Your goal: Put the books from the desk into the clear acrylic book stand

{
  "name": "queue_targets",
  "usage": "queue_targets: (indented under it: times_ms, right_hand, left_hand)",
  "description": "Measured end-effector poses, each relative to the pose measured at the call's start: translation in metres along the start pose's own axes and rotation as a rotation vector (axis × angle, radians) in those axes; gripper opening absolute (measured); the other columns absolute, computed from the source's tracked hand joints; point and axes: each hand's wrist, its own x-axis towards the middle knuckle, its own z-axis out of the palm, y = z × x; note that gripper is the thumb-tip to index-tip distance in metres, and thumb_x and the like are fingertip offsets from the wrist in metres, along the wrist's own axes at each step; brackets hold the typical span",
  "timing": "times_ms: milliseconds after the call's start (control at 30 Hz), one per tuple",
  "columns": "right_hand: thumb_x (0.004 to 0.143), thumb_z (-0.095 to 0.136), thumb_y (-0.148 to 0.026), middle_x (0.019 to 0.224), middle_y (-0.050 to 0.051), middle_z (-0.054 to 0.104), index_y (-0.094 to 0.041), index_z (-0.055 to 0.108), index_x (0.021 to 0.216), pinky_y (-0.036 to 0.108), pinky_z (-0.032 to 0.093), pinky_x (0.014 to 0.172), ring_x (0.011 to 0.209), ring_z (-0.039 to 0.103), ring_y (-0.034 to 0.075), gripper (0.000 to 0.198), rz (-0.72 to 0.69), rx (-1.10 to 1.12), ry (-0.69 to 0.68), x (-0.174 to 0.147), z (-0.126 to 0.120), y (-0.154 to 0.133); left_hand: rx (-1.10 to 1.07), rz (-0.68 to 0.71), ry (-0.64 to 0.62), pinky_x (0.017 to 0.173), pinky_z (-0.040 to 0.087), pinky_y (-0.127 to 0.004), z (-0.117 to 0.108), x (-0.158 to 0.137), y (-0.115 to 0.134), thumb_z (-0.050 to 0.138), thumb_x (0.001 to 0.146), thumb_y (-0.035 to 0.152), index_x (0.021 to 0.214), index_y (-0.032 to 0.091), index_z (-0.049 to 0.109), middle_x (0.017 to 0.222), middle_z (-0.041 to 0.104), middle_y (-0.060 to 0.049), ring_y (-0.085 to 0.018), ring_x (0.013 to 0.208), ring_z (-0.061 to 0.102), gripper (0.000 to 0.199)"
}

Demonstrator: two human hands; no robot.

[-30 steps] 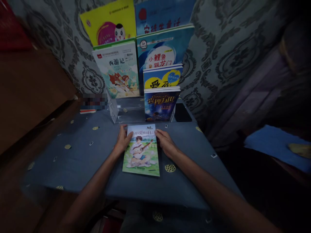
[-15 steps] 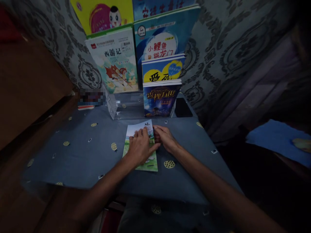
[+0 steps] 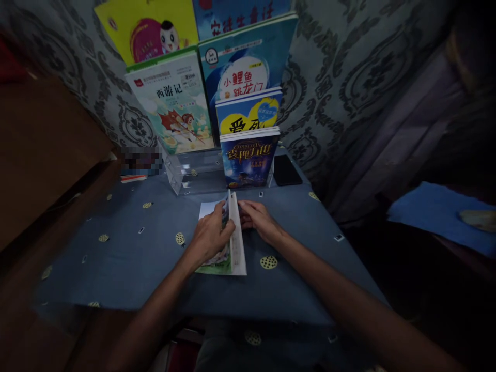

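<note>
A thin book (image 3: 238, 253) with a green and pale blue picture cover lies on the table, its front cover partly raised and white inner pages showing on the right. My left hand (image 3: 211, 232) grips the cover between thumb and fingers, hiding most of its picture. At the book's right edge is my right hand (image 3: 259, 219), its fingers curled in against the pages and its thumb on top. The tips of these fingers are partly hidden.
Beyond the book stands a clear acrylic rack (image 3: 176, 175) holding several picture books (image 3: 250, 160). A black phone (image 3: 287, 170) lies to its right. A patterned blue-grey cloth (image 3: 127, 258) covers the table, and a patterned curtain (image 3: 329, 77) hangs behind.
The book's front cover has lifted from flat, exposing white pages. My left hand has moved slightly left with the cover. My right hand stays by the right edge. The view has shifted slightly.
</note>
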Motion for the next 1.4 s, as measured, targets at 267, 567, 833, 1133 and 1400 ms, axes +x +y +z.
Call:
queue_targets:
  times_ms: [267, 567, 833, 1133, 1400]
  right_hand:
    - [0.083, 0.074, -0.039, 0.071, 0.002, 0.073, -0.016, 0.071, 0.088, 0.018, 0.054, 0.047, 0.055, 0.066, 0.011, 0.023, -0.041, -0.025, 0.002, 0.002, -0.004, 0.005]
    - [0.068, 0.086, -0.026, 0.069, 0.002, 0.076, -0.017, 0.068, 0.092, 0.027, 0.060, 0.062, 0.063, 0.073, 0.018, 0.031, -0.010, 0.031, -0.093, 0.004, -0.004, 0.009]
    - [0.065, 0.088, -0.026, 0.081, 0.002, 0.078, -0.019, 0.068, 0.099, 0.026, 0.059, 0.071, 0.073, 0.074, 0.017, 0.040, 0.012, 0.202, -0.101, -0.001, 0.003, 0.007]
    - [0.063, 0.089, -0.032, 0.086, 0.003, 0.079, -0.021, 0.066, 0.102, 0.032, 0.059, 0.073, 0.075, 0.075, 0.021, 0.046, 0.032, 0.162, -0.127, -0.004, 0.009, 0.012]
    - [0.064, 0.087, -0.035, 0.085, 0.004, 0.080, -0.020, 0.067, 0.099, 0.034, 0.059, 0.074, 0.076, 0.075, 0.022, 0.042, 0.024, 0.086, -0.123, -0.003, 0.006, 0.011]
  left_hand:
    - [0.050, 0.009, -0.016, 0.092, 0.051, -0.043, 0.003, -0.009, 0.002, 0.046, 0.096, 0.044, 0.150, 0.014, 0.034, 0.130, 0.066, -0.018, -0.033, 0.112, 0.067, 0.062]
    - [0.005, 0.002, 0.183, 0.110, 0.041, -0.047, 0.015, -0.006, -0.061, 0.043, 0.097, 0.043, 0.139, 0.013, 0.047, 0.141, 0.055, -0.019, -0.031, 0.133, 0.051, 0.052]
    - [-0.357, -0.145, 0.316, 0.116, 0.037, -0.043, 0.021, 0.002, -0.076, 0.042, 0.097, 0.051, 0.145, 0.012, 0.038, 0.149, 0.047, -0.020, -0.028, 0.141, 0.045, 0.063]
    - [-0.921, -0.302, 0.274, 0.105, 0.050, -0.036, 0.018, 0.013, -0.069, 0.035, 0.099, 0.054, 0.144, 0.021, 0.040, 0.146, 0.056, -0.010, -0.023, 0.130, 0.057, 0.056]
    - [-0.721, -0.275, 0.304, 0.100, 0.052, -0.038, 0.024, 0.015, -0.088, 0.043, 0.097, 0.054, 0.149, 0.023, 0.036, 0.132, 0.064, -0.010, -0.024, 0.119, 0.064, 0.061]
